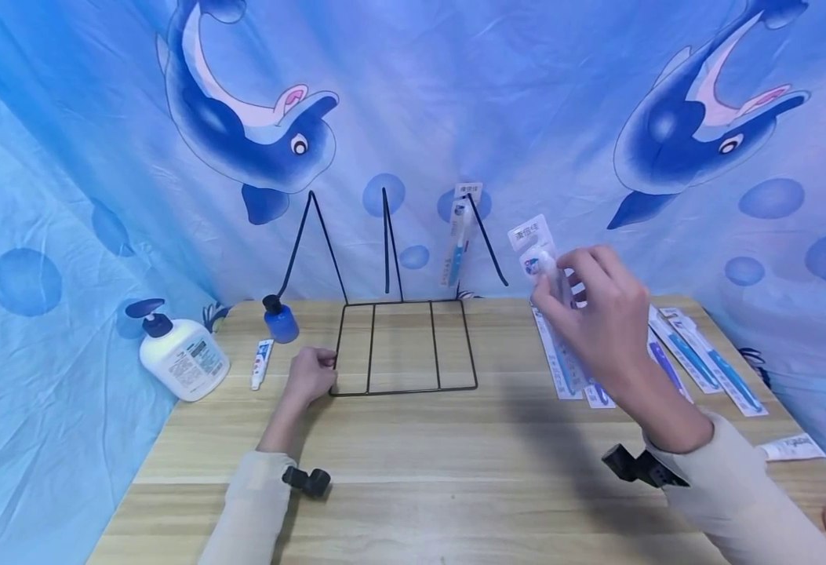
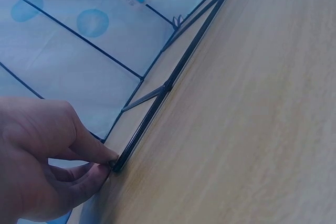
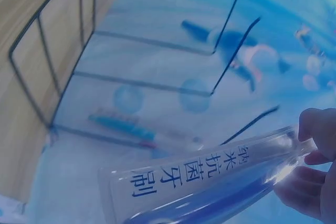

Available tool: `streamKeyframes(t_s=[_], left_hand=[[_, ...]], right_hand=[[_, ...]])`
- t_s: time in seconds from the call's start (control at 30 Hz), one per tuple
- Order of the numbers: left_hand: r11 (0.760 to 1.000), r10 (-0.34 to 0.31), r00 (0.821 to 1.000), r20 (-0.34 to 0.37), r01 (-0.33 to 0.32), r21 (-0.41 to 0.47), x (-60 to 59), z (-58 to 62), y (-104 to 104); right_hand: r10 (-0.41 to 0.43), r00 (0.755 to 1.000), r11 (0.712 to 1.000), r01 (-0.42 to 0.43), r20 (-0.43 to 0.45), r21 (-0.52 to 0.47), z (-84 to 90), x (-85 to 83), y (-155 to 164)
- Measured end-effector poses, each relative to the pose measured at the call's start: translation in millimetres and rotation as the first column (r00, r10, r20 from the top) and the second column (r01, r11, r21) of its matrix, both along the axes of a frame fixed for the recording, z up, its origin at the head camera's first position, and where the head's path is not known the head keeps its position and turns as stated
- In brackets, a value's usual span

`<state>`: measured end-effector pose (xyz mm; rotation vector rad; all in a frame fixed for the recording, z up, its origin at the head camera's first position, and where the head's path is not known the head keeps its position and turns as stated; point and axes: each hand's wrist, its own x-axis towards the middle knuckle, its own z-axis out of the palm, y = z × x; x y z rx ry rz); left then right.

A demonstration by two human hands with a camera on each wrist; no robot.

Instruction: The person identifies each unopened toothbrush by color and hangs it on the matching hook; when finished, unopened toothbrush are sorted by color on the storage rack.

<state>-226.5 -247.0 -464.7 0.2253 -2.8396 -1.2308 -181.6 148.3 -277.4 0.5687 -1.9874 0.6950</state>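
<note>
1. On the wooden table (image 1: 455, 463), one black wire rack (image 1: 402, 345) stands near the back edge, its flat base divided into three bays and three prongs rising against the dolphin-print backdrop (image 1: 413, 102).
2. Left hand (image 1: 309, 377): fingers curled, pinching the front left corner of the rack base; the left wrist view shows the fingertips (image 2: 107, 157) on the wire where it meets the table.
3. Right hand (image 1: 599, 314): raised above the table to the right of the rack, fingers closed round one packaged toothbrush (image 1: 541, 259). The right wrist view shows its clear blister and printed card, held at a tilt.
4. One further packaged toothbrush (image 1: 459, 235) hangs on the rightmost prong; the other two prongs carry nothing.
5. Loose packaged toothbrushes (image 1: 695, 361) lie flat on the table at the right, under and beyond the raised hand; at least four are seen, the exact count being hidden by the hand.
6. At the left: one white pump bottle (image 1: 181, 357), one small blue bottle (image 1: 280, 320) and one small tube (image 1: 262, 363).
7. One more tube (image 1: 790, 449) lies at the right edge.
</note>
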Motion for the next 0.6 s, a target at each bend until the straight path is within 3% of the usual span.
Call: streamKeyframes(t_s=[0.3, 0.5, 0.6], left_hand=[[1.000, 0.003, 1.000, 0.007, -0.003, 0.019, 0.9, -1.2, -1.8], [1.000, 0.004, 1.000, -0.007, -0.004, 0.009, -0.2, -0.9, -2.6], [1.000, 0.004, 1.000, -0.014, -0.004, 0.007, -0.9, -1.0, -2.2]], right_hand=[[0.213, 0.972, 0.977, -0.215, -0.095, -0.008, 8.2, 27.2, -40.7], [0.325, 0.939, 0.946, -0.319, -0.115, 0.062, -0.3, 27.7, -71.8], [0.343, 0.934, 0.938, -0.335, -0.100, 0.089, -6.6, 26.0, -85.1]])
